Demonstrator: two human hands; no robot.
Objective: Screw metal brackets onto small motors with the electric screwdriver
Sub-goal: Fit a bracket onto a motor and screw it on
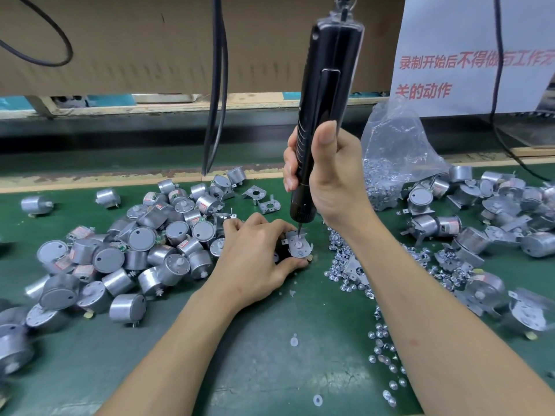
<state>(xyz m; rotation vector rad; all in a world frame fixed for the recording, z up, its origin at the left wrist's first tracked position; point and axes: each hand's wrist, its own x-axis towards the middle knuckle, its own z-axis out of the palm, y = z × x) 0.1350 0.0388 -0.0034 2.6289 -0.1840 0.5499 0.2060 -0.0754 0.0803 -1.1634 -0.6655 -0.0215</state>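
My left hand (pixel 255 259) grips a small silver motor (pixel 295 258) on the green mat, with a metal bracket (pixel 298 242) lying on the motor's top face. My right hand (pixel 327 172) holds the black electric screwdriver (pixel 326 94) upright by its lower body. The screwdriver's thin bit (pixel 299 228) touches the bracket near its far edge. The tool hangs from a hook above. My fingers hide most of the motor's body.
A heap of bare motors (pixel 141 250) lies to the left. Motors with brackets (pixel 486 223) pile up on the right. Loose screws (pixel 351 271) scatter beside my right forearm, a plastic bag of screws (pixel 390 163) behind. Spare brackets (pixel 261 199) and hanging black cables (pixel 217 85) sit beyond.
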